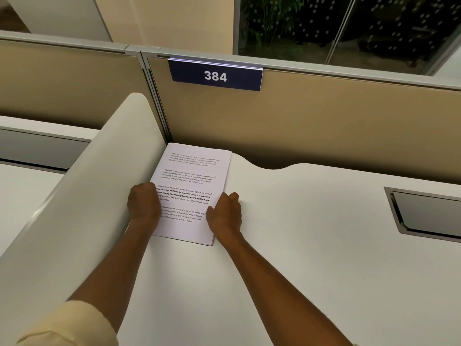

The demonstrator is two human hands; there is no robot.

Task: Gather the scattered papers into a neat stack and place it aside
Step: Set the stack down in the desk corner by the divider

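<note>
On the left we see a white divider (82, 196) rising from the desk (299, 258), and our left hand (143, 204), fingers curled, rests on the left edge of the paper stack (192, 186). The stack lies squared in the far left corner of the desk, against the divider. Our right hand (225, 213), also curled, presses its right edge; whether either hand pinches the sheets, we cannot tell.
</note>
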